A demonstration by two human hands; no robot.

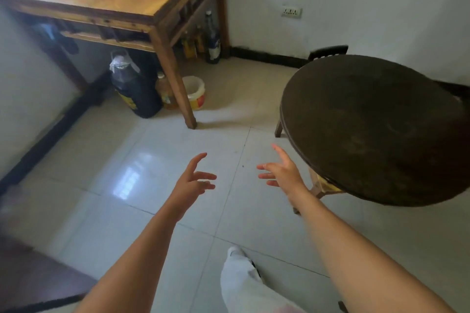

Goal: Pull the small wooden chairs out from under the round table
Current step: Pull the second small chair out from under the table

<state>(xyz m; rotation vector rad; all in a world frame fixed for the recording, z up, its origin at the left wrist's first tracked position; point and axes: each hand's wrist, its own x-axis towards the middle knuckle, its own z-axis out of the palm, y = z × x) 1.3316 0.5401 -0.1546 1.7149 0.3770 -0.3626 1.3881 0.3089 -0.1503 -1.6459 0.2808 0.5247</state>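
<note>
Chair [321,187] under round table [376,129]; dark-filled jug [134,91] beside empty bucket [196,93].

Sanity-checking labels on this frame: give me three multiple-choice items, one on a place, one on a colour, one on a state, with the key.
1. Where is the round table relative to the hands?
A. To the person's right
B. To the person's left
C. Behind the square table

2. What colour is the round table's top?
A. White
B. Dark brown
C. Bright yellow

3. What state are the left hand and right hand in?
A. Both gripping a chair
B. One resting on the round table
C. Both open, holding nothing

Key:
1 A: the table fills the right side, just beyond the right hand.
2 B: the top is dark brown against the pale floor tiles.
3 C: fingers are spread over bare floor, and the chair showing under the table's near edge is untouched.
</note>
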